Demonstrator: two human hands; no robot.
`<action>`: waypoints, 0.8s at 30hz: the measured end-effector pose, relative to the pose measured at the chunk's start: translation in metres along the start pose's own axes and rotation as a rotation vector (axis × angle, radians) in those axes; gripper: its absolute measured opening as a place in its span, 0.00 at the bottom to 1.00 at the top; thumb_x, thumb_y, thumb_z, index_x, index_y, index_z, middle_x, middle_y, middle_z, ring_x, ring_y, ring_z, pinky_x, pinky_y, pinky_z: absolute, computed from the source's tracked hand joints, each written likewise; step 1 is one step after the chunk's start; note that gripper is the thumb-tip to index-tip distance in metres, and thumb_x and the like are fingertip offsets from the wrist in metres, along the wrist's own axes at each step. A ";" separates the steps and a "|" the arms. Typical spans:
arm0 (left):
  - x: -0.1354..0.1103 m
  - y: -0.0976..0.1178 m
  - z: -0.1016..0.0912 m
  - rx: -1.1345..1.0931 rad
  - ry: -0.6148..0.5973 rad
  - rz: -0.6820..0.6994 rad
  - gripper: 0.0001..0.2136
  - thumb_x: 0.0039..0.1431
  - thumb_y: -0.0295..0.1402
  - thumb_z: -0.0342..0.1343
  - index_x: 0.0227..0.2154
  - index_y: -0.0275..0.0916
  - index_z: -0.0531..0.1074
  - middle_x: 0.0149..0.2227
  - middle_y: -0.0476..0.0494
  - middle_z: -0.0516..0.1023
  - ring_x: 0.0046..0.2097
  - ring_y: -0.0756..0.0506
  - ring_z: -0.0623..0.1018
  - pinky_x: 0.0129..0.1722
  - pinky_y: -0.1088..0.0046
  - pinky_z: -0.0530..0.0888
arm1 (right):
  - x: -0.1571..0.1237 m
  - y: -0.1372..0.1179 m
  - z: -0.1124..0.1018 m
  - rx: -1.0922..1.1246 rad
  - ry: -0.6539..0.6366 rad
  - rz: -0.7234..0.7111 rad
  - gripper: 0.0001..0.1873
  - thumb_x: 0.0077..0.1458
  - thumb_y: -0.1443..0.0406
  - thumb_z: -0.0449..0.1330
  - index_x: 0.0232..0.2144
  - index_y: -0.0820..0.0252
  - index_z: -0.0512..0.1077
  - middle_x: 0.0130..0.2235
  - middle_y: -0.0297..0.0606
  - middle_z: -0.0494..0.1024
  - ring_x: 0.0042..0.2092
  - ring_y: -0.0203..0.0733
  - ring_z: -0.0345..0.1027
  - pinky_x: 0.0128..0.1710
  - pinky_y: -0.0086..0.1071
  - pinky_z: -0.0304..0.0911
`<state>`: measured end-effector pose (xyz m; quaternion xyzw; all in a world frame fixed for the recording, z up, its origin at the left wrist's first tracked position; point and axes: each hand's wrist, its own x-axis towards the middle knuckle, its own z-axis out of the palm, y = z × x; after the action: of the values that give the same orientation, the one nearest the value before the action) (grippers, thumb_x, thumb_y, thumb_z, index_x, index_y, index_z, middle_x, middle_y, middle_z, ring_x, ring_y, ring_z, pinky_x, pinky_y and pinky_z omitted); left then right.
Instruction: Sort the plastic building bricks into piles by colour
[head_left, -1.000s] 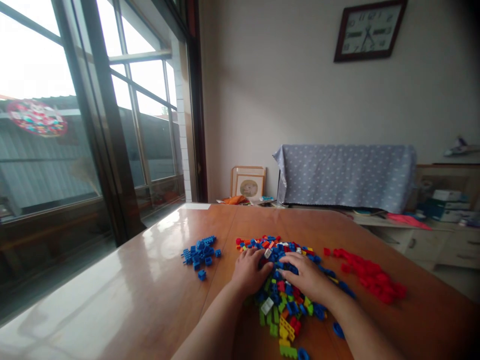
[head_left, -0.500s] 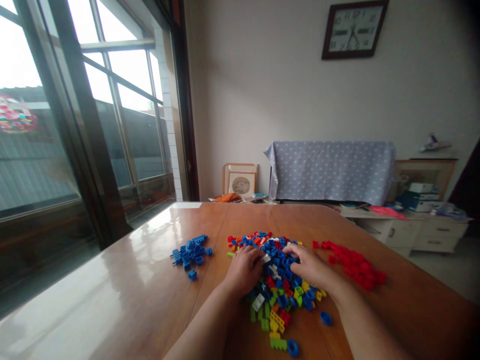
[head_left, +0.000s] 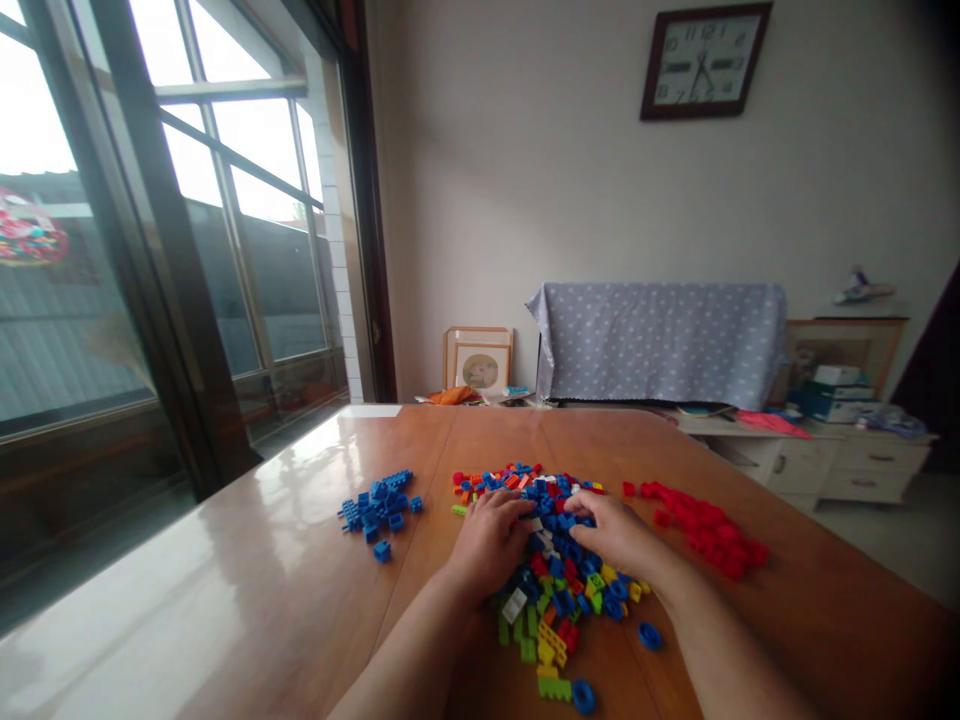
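A mixed heap of toy building bricks [head_left: 555, 570] in blue, red, yellow, green and white lies on the wooden table in front of me. On the heap's left side rests my left hand [head_left: 491, 535], palm down with fingers stretched over the bricks; its fingertips are partly hidden. My right hand [head_left: 611, 530] reaches in from the right, thumb and index finger apart at the blue bricks. I make out nothing held in either hand. A white brick [head_left: 514, 605] lies near my left wrist.
A separate group of blue bricks [head_left: 379, 510] lies to the left, and a pile of red bricks [head_left: 705, 530] to the right. Blue rings [head_left: 583, 696] sit at the heap's near edge. Beyond the wooden table [head_left: 420, 440] stands a low white cabinet [head_left: 810, 470].
My right hand has moved slightly left among the blue bricks. My left hand's fingers have spread flatter over the heap. The camera view has shifted slightly.
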<state>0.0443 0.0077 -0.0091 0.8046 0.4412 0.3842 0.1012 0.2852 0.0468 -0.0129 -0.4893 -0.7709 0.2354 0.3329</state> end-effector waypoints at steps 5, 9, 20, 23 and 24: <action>0.000 0.003 -0.002 -0.022 0.051 0.006 0.14 0.61 0.36 0.55 0.49 0.47 0.76 0.51 0.41 0.76 0.54 0.38 0.71 0.55 0.59 0.66 | 0.003 -0.011 0.000 0.270 0.050 0.068 0.16 0.52 0.62 0.60 0.44 0.57 0.73 0.43 0.39 0.81 0.47 0.47 0.74 0.48 0.39 0.67; 0.000 0.007 -0.003 0.001 0.058 0.000 0.19 0.61 0.36 0.56 0.55 0.47 0.71 0.51 0.41 0.76 0.53 0.38 0.71 0.53 0.59 0.67 | 0.000 -0.023 0.001 0.364 0.034 0.052 0.17 0.53 0.59 0.60 0.45 0.57 0.73 0.45 0.39 0.80 0.48 0.47 0.73 0.50 0.39 0.66; 0.001 0.007 -0.001 -0.106 0.070 -0.017 0.12 0.59 0.33 0.57 0.46 0.44 0.76 0.43 0.43 0.79 0.47 0.41 0.74 0.48 0.65 0.68 | -0.003 -0.042 0.018 0.461 -0.088 -0.043 0.15 0.54 0.61 0.61 0.44 0.57 0.72 0.44 0.38 0.79 0.49 0.47 0.71 0.52 0.42 0.65; 0.003 0.002 0.005 -0.307 0.131 -0.128 0.12 0.59 0.35 0.58 0.45 0.42 0.75 0.43 0.42 0.79 0.45 0.42 0.75 0.47 0.66 0.69 | -0.003 -0.042 0.015 0.486 -0.033 0.010 0.16 0.53 0.58 0.62 0.44 0.57 0.72 0.45 0.40 0.78 0.50 0.48 0.70 0.53 0.42 0.64; 0.005 0.000 0.006 -0.407 0.164 -0.182 0.12 0.58 0.37 0.58 0.44 0.40 0.75 0.42 0.42 0.79 0.44 0.42 0.76 0.45 0.67 0.70 | -0.004 -0.042 0.014 0.500 -0.022 0.032 0.17 0.53 0.57 0.62 0.44 0.57 0.72 0.45 0.40 0.79 0.50 0.48 0.71 0.52 0.42 0.64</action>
<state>0.0507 0.0124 -0.0107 0.6906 0.4321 0.5187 0.2594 0.2507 0.0257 0.0061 -0.4016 -0.6844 0.4292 0.4315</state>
